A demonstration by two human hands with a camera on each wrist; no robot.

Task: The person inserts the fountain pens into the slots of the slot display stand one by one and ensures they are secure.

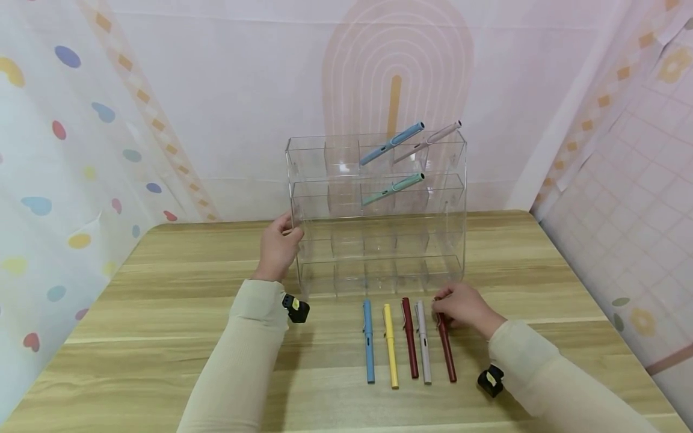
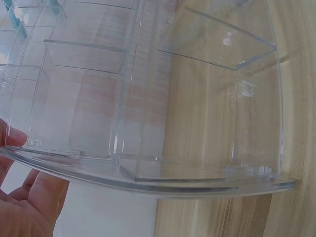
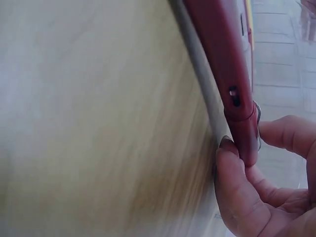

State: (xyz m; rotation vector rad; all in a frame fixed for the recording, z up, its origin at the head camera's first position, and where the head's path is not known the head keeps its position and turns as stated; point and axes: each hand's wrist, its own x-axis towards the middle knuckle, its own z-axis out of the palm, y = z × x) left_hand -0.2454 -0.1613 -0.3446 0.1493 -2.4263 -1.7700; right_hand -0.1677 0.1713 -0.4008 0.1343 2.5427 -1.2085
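My left hand (image 1: 278,249) grips the left side panel of a clear acrylic pen rack (image 1: 319,219); in the left wrist view the thumb and fingers lie on either side of that panel's edge. By the rack's front right corner, my right hand (image 1: 467,308) pinches the capped end of a dark red pen (image 1: 446,346), whose other end points toward me. In the right wrist view, thumb and fingertips meet around its cap. Left of it lie a lilac pen (image 1: 424,349), another dark red pen (image 1: 409,340), a yellow pen (image 1: 391,349) and a blue pen (image 1: 369,343).
The top tier holds a blue pen (image 1: 392,144) and a pale pinkish pen (image 1: 430,141), both leaning right. A green pen (image 1: 393,189) leans in the tier below. Everything stands on a wooden table (image 1: 162,313) before a patterned cloth (image 1: 243,90).
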